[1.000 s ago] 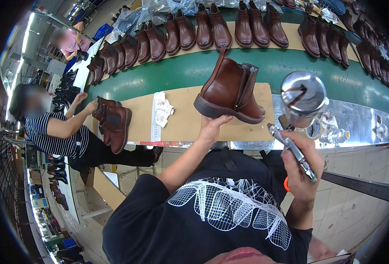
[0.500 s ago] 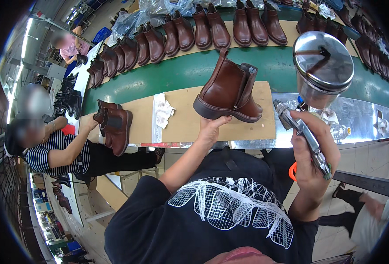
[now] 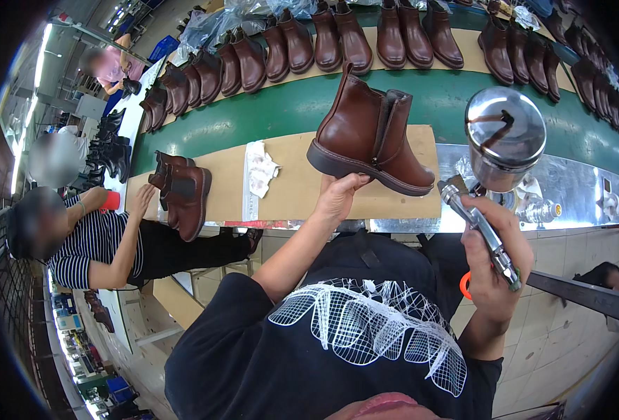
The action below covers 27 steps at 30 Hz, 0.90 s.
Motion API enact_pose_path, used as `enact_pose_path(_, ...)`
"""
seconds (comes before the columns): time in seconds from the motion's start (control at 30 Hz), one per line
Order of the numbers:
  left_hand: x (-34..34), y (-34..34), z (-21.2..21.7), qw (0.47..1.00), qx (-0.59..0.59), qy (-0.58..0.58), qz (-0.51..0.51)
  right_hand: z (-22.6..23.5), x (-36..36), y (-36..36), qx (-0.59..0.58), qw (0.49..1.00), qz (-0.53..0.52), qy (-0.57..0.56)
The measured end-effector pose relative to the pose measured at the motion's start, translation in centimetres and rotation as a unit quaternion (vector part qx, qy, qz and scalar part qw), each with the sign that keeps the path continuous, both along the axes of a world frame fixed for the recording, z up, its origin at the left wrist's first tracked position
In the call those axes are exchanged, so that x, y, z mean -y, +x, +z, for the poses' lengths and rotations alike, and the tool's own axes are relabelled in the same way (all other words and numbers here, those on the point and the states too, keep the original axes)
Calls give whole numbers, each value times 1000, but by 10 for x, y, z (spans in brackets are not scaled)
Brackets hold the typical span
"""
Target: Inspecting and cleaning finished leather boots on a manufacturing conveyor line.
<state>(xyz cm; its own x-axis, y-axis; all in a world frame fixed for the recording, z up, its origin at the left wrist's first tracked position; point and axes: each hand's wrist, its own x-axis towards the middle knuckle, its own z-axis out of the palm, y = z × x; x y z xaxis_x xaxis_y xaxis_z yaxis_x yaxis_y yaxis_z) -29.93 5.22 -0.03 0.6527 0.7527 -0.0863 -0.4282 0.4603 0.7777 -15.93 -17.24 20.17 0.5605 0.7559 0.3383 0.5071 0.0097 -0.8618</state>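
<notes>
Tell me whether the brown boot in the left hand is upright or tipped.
Tipped. The brown ankle boot is lifted off the cardboard sheet on the left hand; its sole slants, toe lower right, shaft leaning upper left.

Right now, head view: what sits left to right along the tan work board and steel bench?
Co-worker's hand → pair of brown boots → white rag → left hand holding up a brown ankle boot by its sole → right hand with its grip on a spray gun, whose steel cup is on top.
</notes>
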Motion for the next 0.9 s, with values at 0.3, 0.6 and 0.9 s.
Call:
enact_pose_path(0.3,-3,-2,12,1000,4,-4,12,-15,-1,-6,29,998,58,-6)
enact_pose_path(0.6,-11,-8,-3,995,40,-80,-39,-6,4,3,36,998,37,-19)
enact_pose_path(0.9,-13,-16,-10,992,37,-77,-88,3,0,8,-26,1000,-14,5)
